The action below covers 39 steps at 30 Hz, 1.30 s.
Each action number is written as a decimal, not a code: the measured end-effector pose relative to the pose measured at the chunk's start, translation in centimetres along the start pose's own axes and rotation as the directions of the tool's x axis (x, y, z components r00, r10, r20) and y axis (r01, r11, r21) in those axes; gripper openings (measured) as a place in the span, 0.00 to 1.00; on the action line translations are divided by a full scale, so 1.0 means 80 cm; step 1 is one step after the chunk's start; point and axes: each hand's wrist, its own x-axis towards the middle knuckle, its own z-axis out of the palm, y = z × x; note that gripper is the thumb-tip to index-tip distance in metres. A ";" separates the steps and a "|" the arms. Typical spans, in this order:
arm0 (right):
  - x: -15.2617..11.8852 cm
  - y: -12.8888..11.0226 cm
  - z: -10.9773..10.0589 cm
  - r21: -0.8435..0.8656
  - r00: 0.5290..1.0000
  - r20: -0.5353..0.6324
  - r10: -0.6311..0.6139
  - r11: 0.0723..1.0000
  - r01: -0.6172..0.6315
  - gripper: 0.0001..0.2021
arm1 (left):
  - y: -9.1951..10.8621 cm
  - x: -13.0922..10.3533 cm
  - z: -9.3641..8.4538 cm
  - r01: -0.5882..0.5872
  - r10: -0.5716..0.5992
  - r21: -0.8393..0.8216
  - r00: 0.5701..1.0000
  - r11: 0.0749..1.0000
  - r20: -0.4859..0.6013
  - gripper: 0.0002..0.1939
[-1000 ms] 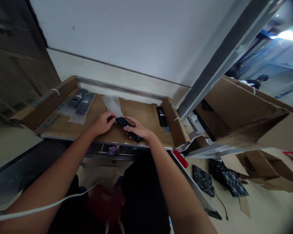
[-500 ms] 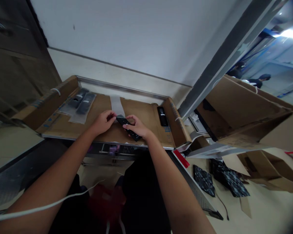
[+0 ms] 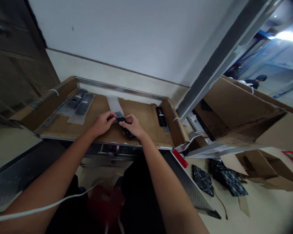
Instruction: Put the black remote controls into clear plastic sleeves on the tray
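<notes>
A black remote control (image 3: 127, 130) is held at a slant over the cardboard-lined tray (image 3: 141, 113), its far end at the mouth of a clear plastic sleeve (image 3: 114, 104). My right hand (image 3: 134, 126) is closed round the remote, thumb on its button face. My left hand (image 3: 104, 122) pinches the sleeve's near edge beside the remote's far end; the fingertips are partly hidden. Two bagged remotes (image 3: 84, 104) lie at the tray's left. Another black remote (image 3: 161, 116) rests by the right cardboard wall.
Cardboard side walls (image 3: 174, 123) bound the tray. At the right stand a large open carton (image 3: 244, 107) and a lower box (image 3: 271, 169). Dark patterned packages (image 3: 202, 180) lie near the floor. A white cable (image 3: 51, 204) crosses my left forearm. People (image 3: 256, 80) are far off right.
The remote and my right hand have shifted slightly left, bringing the remote's far end closer against the sleeve. My left hand stays at about the same spot. The view has turned slightly.
</notes>
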 end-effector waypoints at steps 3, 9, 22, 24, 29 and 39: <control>0.009 0.011 0.004 -0.040 0.996 -0.057 -0.064 0.997 0.062 0.27 | 0.004 -0.001 -0.001 -0.008 0.008 0.004 1.000 1.000 0.007 0.11; 0.013 0.018 0.002 -0.203 0.963 -0.182 -0.199 0.966 0.161 0.24 | 0.009 -0.010 0.003 -0.001 0.001 -0.044 1.000 0.999 0.006 0.12; 0.004 0.015 0.005 -0.185 0.958 -0.193 -0.211 0.967 0.176 0.22 | 0.030 -0.034 0.017 0.126 -0.117 0.035 0.974 0.991 -0.194 0.08; 0.004 0.015 0.007 -0.137 0.964 -0.167 -0.205 0.973 0.184 0.21 | 0.032 -0.034 0.016 0.115 -0.099 0.067 0.973 0.991 -0.207 0.06; 0.001 0.012 0.015 0.008 0.976 -0.102 -0.193 0.981 0.195 0.19 | 0.033 -0.038 0.014 0.100 -0.080 0.078 0.970 0.992 -0.229 0.06; 0.001 0.012 0.023 -0.184 0.938 -0.293 -0.185 0.974 0.135 0.16 | 0.035 -0.041 0.014 0.013 0.002 0.071 0.981 0.997 -0.195 0.05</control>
